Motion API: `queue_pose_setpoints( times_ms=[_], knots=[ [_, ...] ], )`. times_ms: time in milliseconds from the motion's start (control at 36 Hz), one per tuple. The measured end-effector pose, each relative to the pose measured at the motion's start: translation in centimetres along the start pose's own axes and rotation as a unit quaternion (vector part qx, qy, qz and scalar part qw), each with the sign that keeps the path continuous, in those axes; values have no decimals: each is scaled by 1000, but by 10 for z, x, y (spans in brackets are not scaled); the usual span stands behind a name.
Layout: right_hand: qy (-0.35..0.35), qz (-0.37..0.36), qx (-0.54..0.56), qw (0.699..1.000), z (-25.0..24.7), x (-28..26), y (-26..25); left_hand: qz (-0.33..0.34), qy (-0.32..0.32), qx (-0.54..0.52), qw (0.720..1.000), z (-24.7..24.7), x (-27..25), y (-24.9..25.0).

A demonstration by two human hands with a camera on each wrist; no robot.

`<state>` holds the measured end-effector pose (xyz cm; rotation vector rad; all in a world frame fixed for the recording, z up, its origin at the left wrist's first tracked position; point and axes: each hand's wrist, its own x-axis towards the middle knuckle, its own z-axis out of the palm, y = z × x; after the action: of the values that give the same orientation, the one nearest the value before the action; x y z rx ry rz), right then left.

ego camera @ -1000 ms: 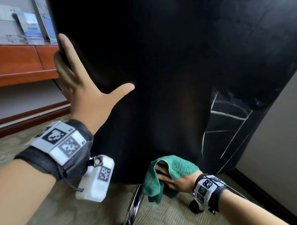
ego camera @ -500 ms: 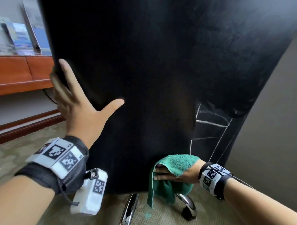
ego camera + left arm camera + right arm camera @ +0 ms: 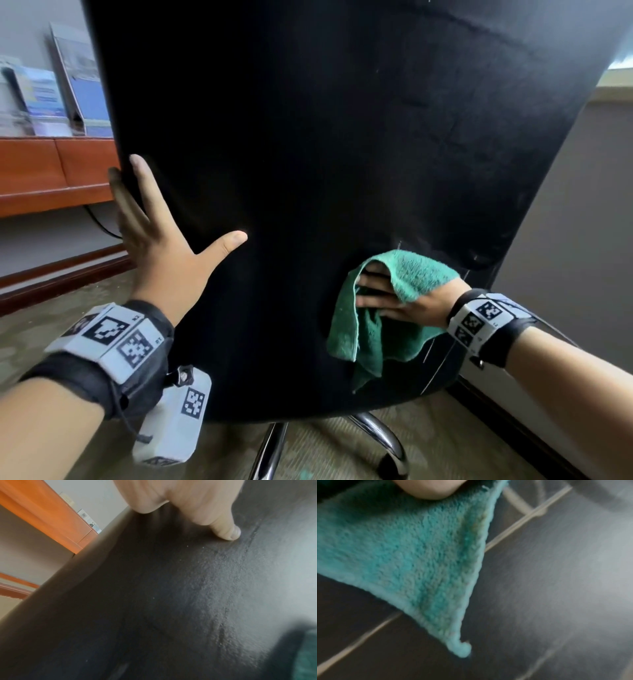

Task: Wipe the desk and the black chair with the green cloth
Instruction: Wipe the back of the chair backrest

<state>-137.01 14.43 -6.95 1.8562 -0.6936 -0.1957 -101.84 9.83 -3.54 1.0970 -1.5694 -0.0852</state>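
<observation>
Hands rest on the back of a black chair (image 3: 342,154), which fills most of the head view. At centre left, the left hand (image 3: 161,260) lies flat against the chair's left edge, fingers straight and spread, thumb out to the right. At lower right, the right hand (image 3: 411,305) presses a green cloth (image 3: 370,339) against the chair back with straight fingers. The cloth folds over the top of the hand, hiding the thumb, and hangs below it. A wooden desk (image 3: 51,178) sits at the left edge, behind the chair. At the bottom, chrome legs (image 3: 387,442) show.
</observation>
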Motion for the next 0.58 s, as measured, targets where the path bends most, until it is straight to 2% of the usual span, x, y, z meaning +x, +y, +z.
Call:
queue_pose_setpoints(
  times_ms=[111,250,472,583],
  knots=[
    [30,23,0,999,-13,9,38,-3,-6,-3,1000,-1,2,-1],
    [66,110,12,992,-33,12,80,-5,-8,-2,1000,-1,3,-2],
    [104,202,65,972,-49,14,111,-6,-14,2,1000,0,5,-2],
    [105,262,76,956,-52,13,110,-2,-17,8,1000,-2,5,-4]
  ],
)
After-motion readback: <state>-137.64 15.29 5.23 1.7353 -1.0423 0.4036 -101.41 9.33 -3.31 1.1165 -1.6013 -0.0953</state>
